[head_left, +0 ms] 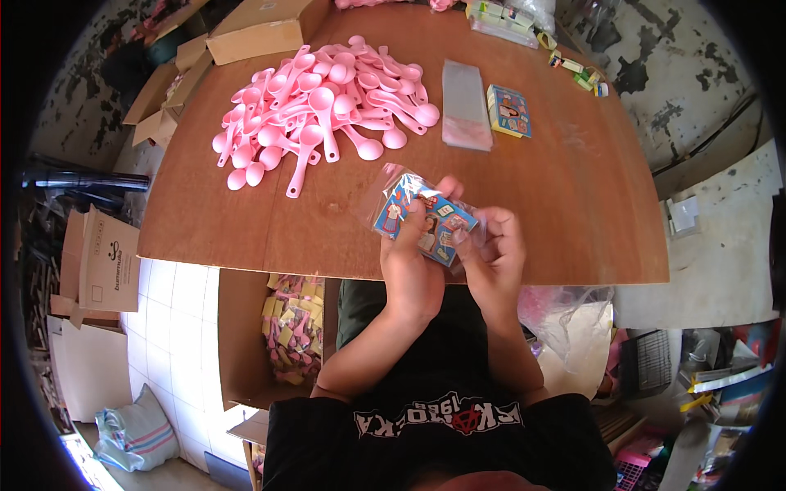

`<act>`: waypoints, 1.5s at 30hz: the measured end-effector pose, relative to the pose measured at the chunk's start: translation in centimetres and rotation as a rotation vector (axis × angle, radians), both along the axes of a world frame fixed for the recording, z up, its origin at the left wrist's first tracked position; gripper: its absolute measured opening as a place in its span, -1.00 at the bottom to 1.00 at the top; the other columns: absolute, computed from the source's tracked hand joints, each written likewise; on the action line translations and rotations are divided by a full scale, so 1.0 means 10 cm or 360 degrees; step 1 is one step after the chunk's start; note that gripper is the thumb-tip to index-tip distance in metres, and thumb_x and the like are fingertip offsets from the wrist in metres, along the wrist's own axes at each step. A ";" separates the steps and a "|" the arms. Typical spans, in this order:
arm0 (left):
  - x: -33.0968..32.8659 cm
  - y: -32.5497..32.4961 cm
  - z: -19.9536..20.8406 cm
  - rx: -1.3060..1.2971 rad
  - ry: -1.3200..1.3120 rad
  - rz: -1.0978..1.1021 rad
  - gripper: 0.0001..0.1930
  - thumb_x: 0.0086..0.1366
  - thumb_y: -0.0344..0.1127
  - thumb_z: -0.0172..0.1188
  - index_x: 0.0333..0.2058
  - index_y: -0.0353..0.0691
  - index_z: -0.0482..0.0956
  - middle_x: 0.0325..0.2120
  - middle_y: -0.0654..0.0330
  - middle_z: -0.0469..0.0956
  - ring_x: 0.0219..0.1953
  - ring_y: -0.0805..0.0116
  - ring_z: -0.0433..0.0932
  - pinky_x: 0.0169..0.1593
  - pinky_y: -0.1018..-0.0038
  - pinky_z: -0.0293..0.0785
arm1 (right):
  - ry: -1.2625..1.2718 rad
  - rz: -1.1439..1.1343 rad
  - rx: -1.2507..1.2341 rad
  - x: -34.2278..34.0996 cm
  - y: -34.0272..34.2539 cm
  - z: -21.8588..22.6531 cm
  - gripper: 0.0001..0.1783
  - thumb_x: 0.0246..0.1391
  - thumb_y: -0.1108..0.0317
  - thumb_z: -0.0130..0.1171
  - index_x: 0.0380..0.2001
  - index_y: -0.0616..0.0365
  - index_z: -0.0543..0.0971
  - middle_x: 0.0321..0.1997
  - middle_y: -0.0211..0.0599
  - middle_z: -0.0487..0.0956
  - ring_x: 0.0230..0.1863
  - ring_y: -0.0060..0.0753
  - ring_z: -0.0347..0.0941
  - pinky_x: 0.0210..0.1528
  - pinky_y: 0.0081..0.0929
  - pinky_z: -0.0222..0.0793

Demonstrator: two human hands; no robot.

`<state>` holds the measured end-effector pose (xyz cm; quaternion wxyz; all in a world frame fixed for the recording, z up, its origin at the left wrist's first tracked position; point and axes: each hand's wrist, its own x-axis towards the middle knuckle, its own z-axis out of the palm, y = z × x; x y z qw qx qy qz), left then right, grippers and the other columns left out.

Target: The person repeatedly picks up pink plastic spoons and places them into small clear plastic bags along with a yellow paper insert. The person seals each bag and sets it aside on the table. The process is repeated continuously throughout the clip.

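Above the near part of the table, both my hands hold a clear plastic bag (383,182) with a blue printed card (442,219) inside it. My left hand (413,266) grips the bag from the left, its thumb lying across the card. At the right end, my right hand (495,254) pinches the bag's edge between thumb and fingers. Beyond my hands lie a stack of clear plastic bags (467,102) and a small stack of blue cards (510,112) with yellow edges. A large heap of pink plastic spoons (323,102) covers the table's left side.
The brown wooden table (573,221) has a curved near edge. A cardboard box (266,31) sits at its far left, tape rolls (577,72) at its far right. Below on the left, an open carton (246,344) holds packed pink spoons with yellowish cards. A white sack (139,430) rests on the tiles.
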<state>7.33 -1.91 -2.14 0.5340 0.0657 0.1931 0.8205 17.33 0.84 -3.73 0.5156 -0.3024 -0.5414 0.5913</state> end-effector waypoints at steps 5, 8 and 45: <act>-0.01 -0.07 -0.02 -0.0105 0.0303 -0.0044 -0.52 0.46 -0.29 -0.02 0.29 -0.24 0.16 0.14 -0.10 0.44 0.18 0.14 0.45 0.16 0.25 0.46 | 0.0033 0.0051 -0.0204 -0.02 0.03 0.16 -0.50 0.15 0.55 0.26 0.12 0.35 0.34 -0.13 -0.17 0.61 -0.09 -0.51 0.55 0.02 -0.53 0.47; -0.05 -0.02 -0.09 0.0078 0.0282 0.0070 -0.46 0.44 -0.30 0.01 0.32 -0.21 0.09 0.17 -0.13 0.40 0.21 0.06 0.43 0.18 0.20 0.44 | 0.0015 0.0110 -0.0240 0.05 0.08 0.05 -0.61 0.13 0.57 0.26 0.03 0.35 0.45 -0.16 -0.16 0.62 -0.10 -0.50 0.55 0.00 -0.54 0.48; -0.91 -0.42 -0.17 0.0223 -0.0400 0.0209 -0.75 0.42 -0.34 -0.02 -0.01 -0.33 0.40 -0.17 0.04 0.56 -0.09 0.14 0.58 0.16 0.10 0.49 | -0.1080 -0.0101 0.1210 -0.12 0.19 0.82 -0.80 -0.08 0.56 0.41 -0.30 0.22 0.68 -0.27 -0.13 0.66 -0.31 -0.31 0.61 -0.20 -0.43 0.53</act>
